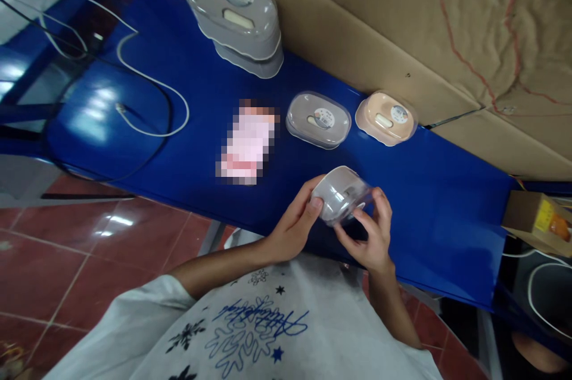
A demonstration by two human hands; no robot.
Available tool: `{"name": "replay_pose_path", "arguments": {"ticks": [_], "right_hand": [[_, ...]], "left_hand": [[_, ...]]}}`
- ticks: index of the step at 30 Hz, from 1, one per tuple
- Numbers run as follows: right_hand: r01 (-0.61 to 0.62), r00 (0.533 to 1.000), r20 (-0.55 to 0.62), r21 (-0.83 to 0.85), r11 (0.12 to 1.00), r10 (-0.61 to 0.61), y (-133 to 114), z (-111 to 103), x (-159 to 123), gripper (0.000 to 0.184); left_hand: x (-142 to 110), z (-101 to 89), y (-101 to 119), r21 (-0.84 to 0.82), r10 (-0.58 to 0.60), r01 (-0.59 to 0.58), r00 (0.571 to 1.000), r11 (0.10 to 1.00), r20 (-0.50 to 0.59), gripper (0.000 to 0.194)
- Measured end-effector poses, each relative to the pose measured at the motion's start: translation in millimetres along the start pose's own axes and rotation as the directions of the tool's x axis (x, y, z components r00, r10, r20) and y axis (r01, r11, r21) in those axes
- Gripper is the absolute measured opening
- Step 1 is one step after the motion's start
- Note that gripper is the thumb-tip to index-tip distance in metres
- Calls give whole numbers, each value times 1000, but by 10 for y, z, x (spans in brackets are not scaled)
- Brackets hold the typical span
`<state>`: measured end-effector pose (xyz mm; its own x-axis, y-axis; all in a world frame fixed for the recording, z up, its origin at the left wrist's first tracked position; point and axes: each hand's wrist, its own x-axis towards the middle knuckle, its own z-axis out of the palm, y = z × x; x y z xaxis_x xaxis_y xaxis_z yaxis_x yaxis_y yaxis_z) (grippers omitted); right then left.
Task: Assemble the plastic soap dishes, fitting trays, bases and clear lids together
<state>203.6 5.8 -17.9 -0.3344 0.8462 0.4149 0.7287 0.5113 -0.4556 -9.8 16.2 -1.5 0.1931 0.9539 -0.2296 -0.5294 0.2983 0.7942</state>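
Between my two hands a grey plastic box with a clear lid (pixel 338 194) is held tilted above the near edge of the blue table. My left hand (pixel 297 222) grips its left end, thumb on the side wall. The fingers of my right hand (pixel 369 231) are bent around the right end and the clear lid. A label shows partly near the right fingertips. Just beyond lies a similar grey box with a clear lid (pixel 318 121), and right of it a peach box with a clear lid (pixel 386 118).
Stacked larger grey boxes (pixel 243 16) stand at the back left. A pixelated pinkish rectangle (pixel 248 142) covers something left of centre. A white cable (pixel 154 79) loops over the blue table (pixel 438 207). Brown cardboard (pixel 379 28) lines the back; a small carton (pixel 531 219) sits at right.
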Motion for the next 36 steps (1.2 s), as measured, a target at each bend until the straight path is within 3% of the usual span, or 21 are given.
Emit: {"name": "replay_pose_path", "arguments": {"ticks": [8, 10, 15, 18, 21, 23, 25, 29, 33, 36], "right_hand": [[16, 999, -41, 66, 998, -14, 11, 38, 39, 83], [4, 1000, 7, 63, 998, -4, 68, -22, 69, 82], [-28, 991, 129, -92, 995, 40, 453, -260, 153, 73], [-45, 990, 122, -212, 976, 72, 714, -372, 202, 70], [-85, 986, 106, -348, 934, 129, 772, -434, 315, 73], [-68, 986, 120, -360, 931, 118, 658, -438, 475, 81], [23, 982, 183, -296, 955, 33, 469, -393, 721, 86], [209, 945, 291, -193, 959, -147, 210, -111, 1388, 85], [160, 909, 413, -201, 966, -64, 313, 266, 1938, 99], [111, 897, 442, -181, 977, -20, 386, 355, 2068, 90]], "left_hand": [[65, -75, 28, -30, -93, 97, 991, 995, 91, 41], [98, -87, 39, 32, -83, 81, 992, 996, 96, 40], [121, -109, 46, 294, 0, -31, 995, 955, 103, 63], [88, -129, 30, 402, 34, -114, 979, 909, 200, 52], [56, -147, -3, 428, 43, -150, 967, 891, 250, 44], [48, -158, -24, 433, 47, -149, 970, 889, 237, 39], [52, -173, -33, 415, 41, -117, 981, 902, 188, 32], [67, -225, 1, 337, -2, -19, 998, 941, 61, 27], [50, -294, 66, 263, -13, 19, 1000, 965, -26, 27], [36, -344, 83, 163, -10, 23, 997, 986, -79, 26]]}}
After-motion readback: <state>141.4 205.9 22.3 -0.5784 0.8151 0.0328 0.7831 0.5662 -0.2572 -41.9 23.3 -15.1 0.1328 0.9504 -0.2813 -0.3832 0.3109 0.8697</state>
